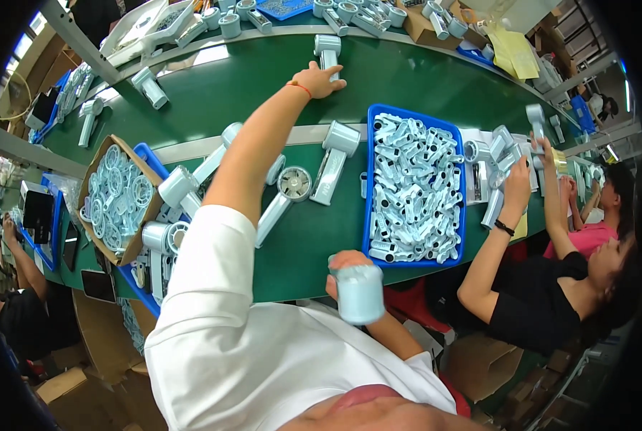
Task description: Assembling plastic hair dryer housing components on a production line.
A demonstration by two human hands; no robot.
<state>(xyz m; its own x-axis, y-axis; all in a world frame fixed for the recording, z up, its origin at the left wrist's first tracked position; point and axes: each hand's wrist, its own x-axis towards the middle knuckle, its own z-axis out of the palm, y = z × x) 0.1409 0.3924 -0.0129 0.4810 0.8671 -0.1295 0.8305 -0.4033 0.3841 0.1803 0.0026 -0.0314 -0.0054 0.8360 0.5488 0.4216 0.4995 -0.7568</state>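
My left arm stretches far across the green belt, and my left hand (318, 80) is closed around the handle of a pale blue handheld fan (327, 47), its round head pointing away from me. Close to my chest, my right hand (349, 260) grips another handheld fan (360, 294), slightly blurred; its drum-shaped head hides most of the fingers. On the green table below my left arm lie a fan with visible blades (294, 184) and a fan on its side (341, 140). Several more fans are partly hidden behind my forearm.
A blue tray (370, 208) of small pale handle parts stands right of centre. At left, a cardboard box (140, 241) holds round grilles. Single fans (149, 87) lie along the belt (220, 90). A co-worker's hand (517, 188) handles fans at right.
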